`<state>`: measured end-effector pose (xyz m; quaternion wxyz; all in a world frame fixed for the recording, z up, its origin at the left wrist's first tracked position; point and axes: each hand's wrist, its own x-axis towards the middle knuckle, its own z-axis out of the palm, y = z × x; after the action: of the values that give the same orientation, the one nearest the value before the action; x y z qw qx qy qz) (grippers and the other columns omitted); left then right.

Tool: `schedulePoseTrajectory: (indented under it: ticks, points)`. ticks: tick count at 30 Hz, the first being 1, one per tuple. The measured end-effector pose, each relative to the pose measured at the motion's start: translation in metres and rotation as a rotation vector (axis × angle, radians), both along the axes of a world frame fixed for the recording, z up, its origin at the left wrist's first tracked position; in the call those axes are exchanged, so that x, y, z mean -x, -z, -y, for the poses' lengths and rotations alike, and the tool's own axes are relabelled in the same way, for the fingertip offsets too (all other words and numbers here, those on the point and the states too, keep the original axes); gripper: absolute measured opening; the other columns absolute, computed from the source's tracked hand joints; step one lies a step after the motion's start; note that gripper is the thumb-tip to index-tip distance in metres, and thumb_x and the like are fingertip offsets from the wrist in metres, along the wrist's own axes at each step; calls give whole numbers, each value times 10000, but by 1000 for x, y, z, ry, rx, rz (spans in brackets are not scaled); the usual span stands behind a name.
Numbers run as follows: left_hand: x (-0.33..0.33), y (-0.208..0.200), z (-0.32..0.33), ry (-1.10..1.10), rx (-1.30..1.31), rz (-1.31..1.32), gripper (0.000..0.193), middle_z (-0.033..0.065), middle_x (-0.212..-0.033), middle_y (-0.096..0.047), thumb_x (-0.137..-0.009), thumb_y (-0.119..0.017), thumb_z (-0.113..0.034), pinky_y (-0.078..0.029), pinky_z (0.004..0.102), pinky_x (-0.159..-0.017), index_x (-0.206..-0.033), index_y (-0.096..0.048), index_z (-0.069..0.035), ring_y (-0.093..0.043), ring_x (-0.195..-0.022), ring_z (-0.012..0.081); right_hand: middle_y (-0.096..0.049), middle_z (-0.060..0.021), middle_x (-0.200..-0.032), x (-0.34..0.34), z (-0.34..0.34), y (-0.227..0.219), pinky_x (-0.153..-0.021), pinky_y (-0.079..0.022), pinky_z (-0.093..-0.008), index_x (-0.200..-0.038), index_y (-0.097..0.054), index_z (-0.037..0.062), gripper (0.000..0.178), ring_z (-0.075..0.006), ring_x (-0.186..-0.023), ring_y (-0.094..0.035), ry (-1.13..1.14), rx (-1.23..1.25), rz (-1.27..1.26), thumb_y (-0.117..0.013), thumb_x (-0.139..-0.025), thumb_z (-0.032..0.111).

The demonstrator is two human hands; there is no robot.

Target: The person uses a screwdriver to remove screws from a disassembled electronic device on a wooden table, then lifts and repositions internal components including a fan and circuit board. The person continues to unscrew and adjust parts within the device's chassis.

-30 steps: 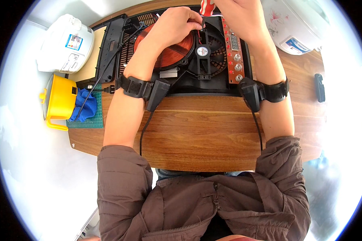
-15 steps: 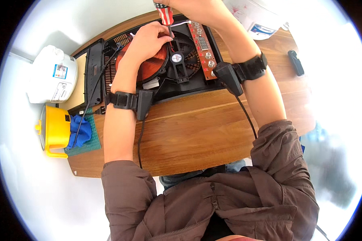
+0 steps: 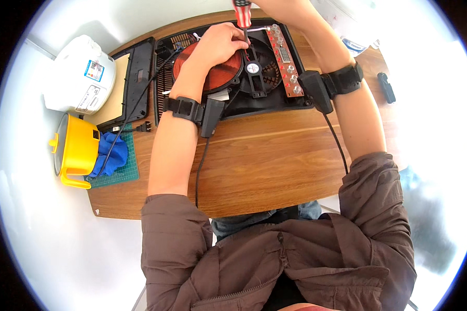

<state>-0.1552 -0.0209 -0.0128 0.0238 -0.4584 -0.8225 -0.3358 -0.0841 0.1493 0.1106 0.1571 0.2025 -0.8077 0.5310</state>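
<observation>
An opened induction cooker base (image 3: pixel 228 110) lies at the far side of the table, with a round copper coil (image 3: pixel 220 76) and a black cooling fan (image 3: pixel 270 72) inside. A screwdriver (image 3: pixel 243 16) with a red, white and blue patterned handle stands nearly upright, its tip down at the fan's bracket. My right hand (image 3: pixel 277 5) grips the top of its handle; the upper frame edge cuts off most of the fingers. Reaching over the coil, my left hand (image 3: pixel 222 44) pinches thumb and forefinger at the screwdriver's lower shaft. A screw there cannot be made out.
Right of the fan sits a red control board (image 3: pixel 285 62). At left are a black panel (image 3: pixel 140 88), a white tub (image 3: pixel 83 78), a yellow pot (image 3: pixel 80 145), a blue cloth (image 3: pixel 110 154) and a green mat (image 3: pixel 131 165). A power plug (image 3: pixel 143 127) lies near the base.
The whole scene has shifted right and slightly up in the picture. Against the cooker, both hands and the screwdriver keep nearly the same place at the fan's bracket.
</observation>
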Motion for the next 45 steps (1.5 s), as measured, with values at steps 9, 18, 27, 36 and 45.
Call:
schedulePoseTrajectory:
  ticks: [9, 18, 27, 36, 45]
  points:
    - [8, 14, 7, -54, 28, -33, 206, 139, -1004, -708, -883, -726, -233, -519, 437, -912, -981, -794, -65, -672, -1000, 344, -704, -130, -1034, -3, 10, 0, -729, -549, -310, -1278, -628, -43, 308, -171, -825, -671, 62, -88, -70, -633, -992, 73]
    - [2, 13, 12, -106, 40, -89, 190, 131, -1035, -713, -902, -727, -206, -527, 402, -919, -997, -785, -51, -685, -1001, 320, -669, -265, -1081, -24, 18, -19, -922, -518, -449, -1299, -587, -11, 343, -390, -1013, -656, 190, -640, -250, -561, -1025, 195]
    - [3, 16, 10, -99, -7, -92, 203, 133, -999, -720, -883, -725, -236, -529, 446, -907, -994, -802, -85, -680, -1001, 346, -646, -320, -1105, -15, 20, -46, -879, -514, -484, -1259, -582, -22, 339, -449, -1034, -639, 273, -1076, 9, -563, -955, 127]
    - [-2, 11, 10, -127, 27, -55, 189, 139, -988, -710, -885, -737, -228, -531, 451, -896, -991, -798, -85, -679, -995, 345, -705, -274, -983, -11, 12, -48, -843, -537, -489, -1192, -613, -20, 348, -448, -946, -678, 156, -1014, -9, -600, -909, 183]
    - [-2, 10, 7, -121, 33, -72, 190, 135, -1009, -706, -891, -731, -230, -528, 450, -907, -1001, -797, -90, -677, -1010, 338, -717, -271, -950, -12, 11, -46, -819, -546, -494, -1214, -608, -1, 405, -444, -904, -690, 276, -1023, 20, -640, -941, 297]
